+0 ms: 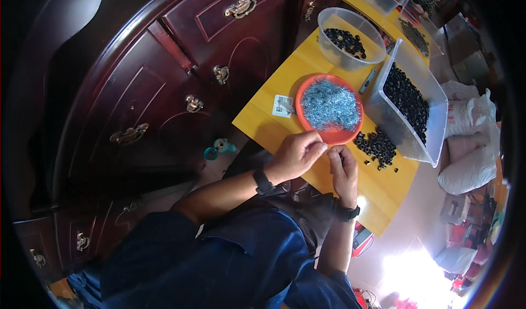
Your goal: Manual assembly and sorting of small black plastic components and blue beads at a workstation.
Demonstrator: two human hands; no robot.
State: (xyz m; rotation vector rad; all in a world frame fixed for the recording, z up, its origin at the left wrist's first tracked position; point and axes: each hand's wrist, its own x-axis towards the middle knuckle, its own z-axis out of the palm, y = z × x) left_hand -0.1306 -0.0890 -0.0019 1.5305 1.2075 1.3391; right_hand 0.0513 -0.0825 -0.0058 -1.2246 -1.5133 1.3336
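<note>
My left hand (298,155) is closed in a pinch at the near rim of an orange plate (341,138); what its fingertips hold is too small to make out. Close beside it, my right hand (343,173) also pinches, with a small dark bit showing at its fingers that I cannot name. Heaped in the plate are many thin, shiny silver metal pieces (330,103). Right of the plate, a loose pile of small black ring-like parts (378,146) lies on the yellow tabletop (268,123).
A clear rectangular bin (393,133) of black parts stands at the right. Behind the plate is a clear round tub (359,61) with more. A teal pen-like tool (368,81) and a white card (282,106) lie nearby. Dark wooden cabinets (159,89) flank the left; white sacks (468,169) sit right.
</note>
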